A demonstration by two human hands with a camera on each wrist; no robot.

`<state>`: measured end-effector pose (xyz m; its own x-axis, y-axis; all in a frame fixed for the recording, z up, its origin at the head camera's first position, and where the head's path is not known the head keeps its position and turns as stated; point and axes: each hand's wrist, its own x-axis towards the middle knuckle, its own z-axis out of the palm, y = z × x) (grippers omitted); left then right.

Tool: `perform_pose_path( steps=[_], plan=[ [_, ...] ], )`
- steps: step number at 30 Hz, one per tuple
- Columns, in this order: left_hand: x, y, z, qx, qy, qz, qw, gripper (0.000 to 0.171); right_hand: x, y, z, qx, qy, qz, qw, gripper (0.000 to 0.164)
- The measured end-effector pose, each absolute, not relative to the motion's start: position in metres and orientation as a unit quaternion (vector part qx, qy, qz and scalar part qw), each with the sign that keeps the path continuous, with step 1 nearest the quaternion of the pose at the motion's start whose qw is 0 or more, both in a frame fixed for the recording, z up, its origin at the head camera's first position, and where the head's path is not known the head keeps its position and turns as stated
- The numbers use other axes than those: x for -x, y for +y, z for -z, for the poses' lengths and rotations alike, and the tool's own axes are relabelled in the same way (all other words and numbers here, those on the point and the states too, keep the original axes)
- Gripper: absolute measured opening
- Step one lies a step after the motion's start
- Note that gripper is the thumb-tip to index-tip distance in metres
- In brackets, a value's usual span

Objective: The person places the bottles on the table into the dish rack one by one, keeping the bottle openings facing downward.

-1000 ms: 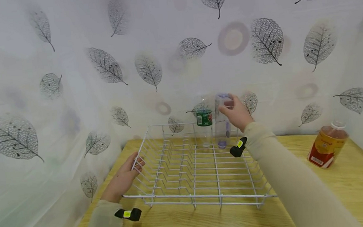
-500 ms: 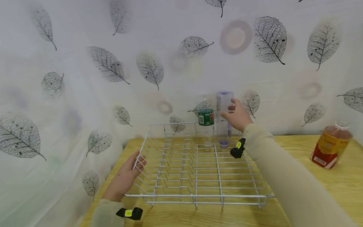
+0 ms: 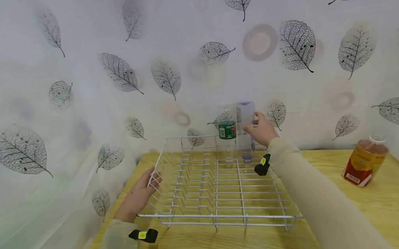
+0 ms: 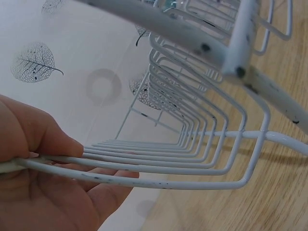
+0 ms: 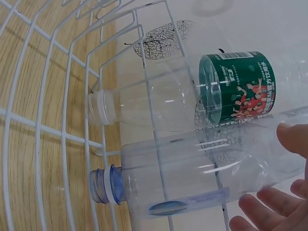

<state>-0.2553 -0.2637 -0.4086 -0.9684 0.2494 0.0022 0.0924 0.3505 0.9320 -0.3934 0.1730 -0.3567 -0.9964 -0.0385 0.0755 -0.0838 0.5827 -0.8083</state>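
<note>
A white wire dish rack (image 3: 214,216) stands on the wooden table. My left hand (image 3: 136,197) grips its left rim, the thumb above the wire and the fingers reaching through beneath, as the left wrist view shows. At the back of the rack, two clear plastic bottles stand upside down, necks on the wires. One has a green label (image 5: 240,89); the other is a bare bottle (image 5: 178,166) with a bluish neck. My right hand (image 3: 263,130) is beside the bare bottle, its thumb overlapping the bottle's edge in the right wrist view and its fingers loosely spread.
A bottle with a red and yellow label (image 3: 363,161) stands upright on the table (image 3: 381,211), right of the rack. A pale curtain (image 3: 196,85) with leaf prints hangs behind and on both sides.
My right hand has loosened from the bare bottle and shifted slightly right and down. That bottle stays upside down in the rack. The left hand keeps its grip on the rim.
</note>
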Motion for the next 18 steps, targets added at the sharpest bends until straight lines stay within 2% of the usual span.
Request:
perform_pose_path(
  steps=[12, 18],
  plan=[
    [0.257, -0.263, 0.411, -0.095, 0.826, -0.551, 0.072, 0.064, 0.370, 0.186, 0.334, -0.061, -0.879, -0.472, 0.035, 0.094],
    [0.257, -0.263, 0.412, -0.091, 0.823, -0.556, 0.073, 0.063, 0.360, 0.200, 0.322, -0.076, -0.881, -0.465, 0.046, 0.101]
  ],
)
